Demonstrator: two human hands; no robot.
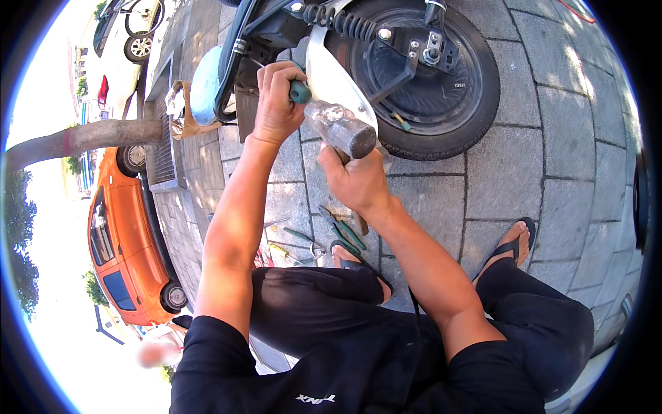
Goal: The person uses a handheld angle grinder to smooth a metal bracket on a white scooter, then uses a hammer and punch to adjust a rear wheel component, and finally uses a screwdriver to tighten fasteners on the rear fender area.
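My left hand (278,100) is wrapped round the green handle (300,92) of what looks like a screwdriver, beside the scooter's frame; most of its shaft is hidden. In my right hand (357,181) is a hammer (345,127), its worn metal head close to the handle's end. I cannot tell whether the two touch. Part of the hammer's wooden handle (360,222) shows below my fist. Just beyond stand the scooter's white fender (334,72), its rear wheel (476,96) with a black hub, and a coil-spring shock absorber (345,23).
Green-handled pliers (348,234) and several other hand tools lie on the paving near my left foot (345,257). An open cardboard box (183,114) stands to the left. Further left are a tree trunk (89,138) and an orange car (124,241).
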